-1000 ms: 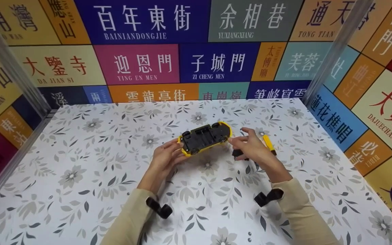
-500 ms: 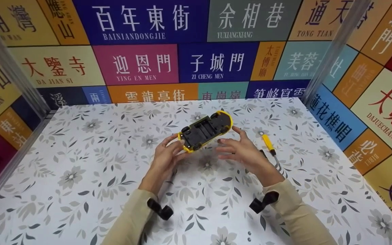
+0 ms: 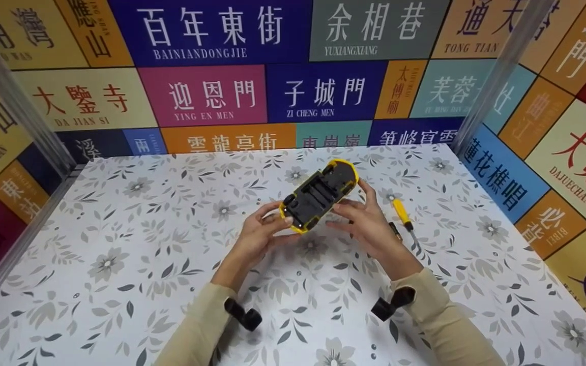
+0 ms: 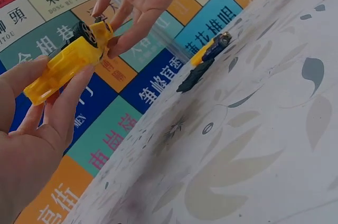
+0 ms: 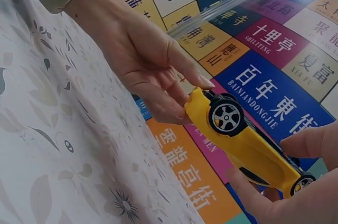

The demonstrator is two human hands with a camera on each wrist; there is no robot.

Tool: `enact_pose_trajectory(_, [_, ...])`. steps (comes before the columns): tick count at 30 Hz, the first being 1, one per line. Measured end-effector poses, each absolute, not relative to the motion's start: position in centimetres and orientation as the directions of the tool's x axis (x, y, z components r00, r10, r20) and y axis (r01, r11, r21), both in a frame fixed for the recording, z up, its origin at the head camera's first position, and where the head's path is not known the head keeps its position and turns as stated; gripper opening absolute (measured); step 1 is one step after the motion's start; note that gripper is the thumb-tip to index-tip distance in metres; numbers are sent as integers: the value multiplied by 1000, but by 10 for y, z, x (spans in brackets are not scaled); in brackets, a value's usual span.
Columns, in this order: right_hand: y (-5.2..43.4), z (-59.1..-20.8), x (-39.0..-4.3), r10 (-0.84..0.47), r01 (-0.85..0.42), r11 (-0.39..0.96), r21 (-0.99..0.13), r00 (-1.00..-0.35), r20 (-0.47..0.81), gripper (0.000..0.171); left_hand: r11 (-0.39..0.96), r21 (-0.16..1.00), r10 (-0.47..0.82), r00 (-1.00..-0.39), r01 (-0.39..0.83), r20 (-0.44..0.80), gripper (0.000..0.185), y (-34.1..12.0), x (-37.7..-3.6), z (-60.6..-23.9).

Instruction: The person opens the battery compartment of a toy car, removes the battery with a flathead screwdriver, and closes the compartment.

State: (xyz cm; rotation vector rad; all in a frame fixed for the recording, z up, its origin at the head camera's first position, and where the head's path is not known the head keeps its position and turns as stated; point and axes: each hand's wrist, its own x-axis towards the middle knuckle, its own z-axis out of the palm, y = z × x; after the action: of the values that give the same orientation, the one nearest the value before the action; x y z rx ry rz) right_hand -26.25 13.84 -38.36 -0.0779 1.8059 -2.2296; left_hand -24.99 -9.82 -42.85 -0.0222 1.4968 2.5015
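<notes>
Above floral table (image 3: pixel 120 264), left hand (image 3: pixel 260 235) and right hand (image 3: pixel 369 223) gripping upturned yellow toy car (image 3: pixel 319 195).

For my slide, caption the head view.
Both hands, left hand and right hand, hold an upturned yellow toy car; screwdriver lies nearby.

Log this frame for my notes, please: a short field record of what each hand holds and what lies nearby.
left hand: grips one end of the toy car
right hand: grips the car's other end
toy car: yellow, underside up, held above the table
screwdriver: yellow handle, lying on the table right of the right hand
</notes>
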Motion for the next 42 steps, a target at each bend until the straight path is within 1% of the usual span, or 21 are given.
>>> enact_pose_trajectory(9, [138,-383,-263,-204,141,-228,-964,-974,-94,96,-375,915,198,-977,-145,-74,59,-92,-246,-427])
enact_pose_trajectory(16, [138,-382,-264,-171,139,-201,-970,-980,-105,92,-304,944,210,-976,-127,-64,58,-88,-245,-430])
enact_pose_trajectory(18, [139,-382,-264,-166,133,-179,-975,-981,-104,91,-288,949,220,-973,-128,-64,58,-88,-245,-430])
enact_pose_trajectory(24, [145,-379,-267,-163,133,-101,-986,-980,-115,90,-225,964,304,-950,-141,-68,58,-91,-243,-429])
enact_pose_trajectory(28, [149,-378,-268,-196,131,-73,-989,-974,-114,86,-187,966,323,-940,-177,-109,53,-94,-243,-426])
enact_pose_trajectory(32, [151,-380,-269,-240,116,-44,-992,-965,-102,83,-192,955,320,-935,-226,-156,48,-98,-245,-423])
enact_pose_trajectory(35, [151,-381,-269,-267,110,1,-994,-958,-106,85,-190,952,329,-929,-242,-171,47,-100,-246,-421])
enact_pose_trajectory(42, [149,-383,-270,-306,108,133,-985,-941,-144,89,-190,945,389,-904,-266,-176,53,-100,-246,-418])
